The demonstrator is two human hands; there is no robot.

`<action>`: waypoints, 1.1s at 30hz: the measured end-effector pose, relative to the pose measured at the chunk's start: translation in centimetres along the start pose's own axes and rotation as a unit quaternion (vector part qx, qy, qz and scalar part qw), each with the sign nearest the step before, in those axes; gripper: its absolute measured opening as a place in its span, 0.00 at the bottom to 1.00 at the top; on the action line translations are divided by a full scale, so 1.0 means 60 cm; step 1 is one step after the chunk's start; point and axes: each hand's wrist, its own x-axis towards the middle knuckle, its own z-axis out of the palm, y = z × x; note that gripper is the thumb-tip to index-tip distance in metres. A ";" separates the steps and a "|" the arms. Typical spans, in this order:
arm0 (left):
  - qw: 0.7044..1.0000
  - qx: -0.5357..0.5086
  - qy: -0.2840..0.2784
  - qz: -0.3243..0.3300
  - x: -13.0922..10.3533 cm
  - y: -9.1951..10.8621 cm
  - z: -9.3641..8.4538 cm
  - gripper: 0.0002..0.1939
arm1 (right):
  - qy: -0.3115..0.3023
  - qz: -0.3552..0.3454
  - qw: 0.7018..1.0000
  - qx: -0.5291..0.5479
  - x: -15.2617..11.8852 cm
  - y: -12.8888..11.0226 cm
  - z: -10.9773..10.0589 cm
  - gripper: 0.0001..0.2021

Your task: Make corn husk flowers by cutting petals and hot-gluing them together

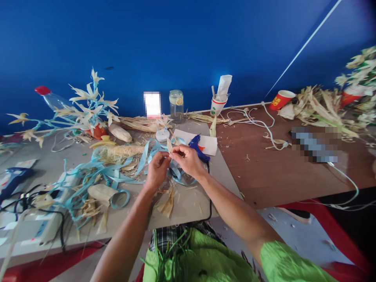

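Observation:
Both my hands meet over the middle of the table, fingertips pinched together. A small pale piece of corn husk [169, 145] stands up between them. My left hand [158, 167] is closed at its lower end, and what it pinches is too small to make out. My right hand [188, 158] is closed on the husk piece. Light blue ribbon [143, 156] lies behind and beside the hands. Just right of my right hand, a blue glue gun [197, 148] rests on white paper [210, 144]. A loose dry husk [167, 203] lies nearer my body.
Husk flowers on blue stems [92, 98] stand at the left. A glass jar [176, 109] and a paper cup [217, 105] are at the back. Cables and a power strip [49, 227] lie front left. A phone [314, 145], red cup [280, 100] and husk pile [320, 105] are right.

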 end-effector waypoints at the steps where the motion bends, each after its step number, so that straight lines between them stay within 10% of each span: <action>1: 1.000 -0.006 0.010 -0.003 0.001 0.001 -0.001 0.05 | -0.008 0.000 1.000 0.003 0.000 -0.001 -0.002 0.07; 14: 0.965 -0.204 0.163 0.021 0.025 -0.006 -0.030 0.10 | 0.004 0.033 0.998 -0.045 0.012 0.034 -0.014 0.10; 33: 0.972 -0.206 0.112 -0.009 0.022 -0.005 -0.025 0.14 | 0.024 -0.024 0.976 -0.215 0.009 0.036 -0.012 0.07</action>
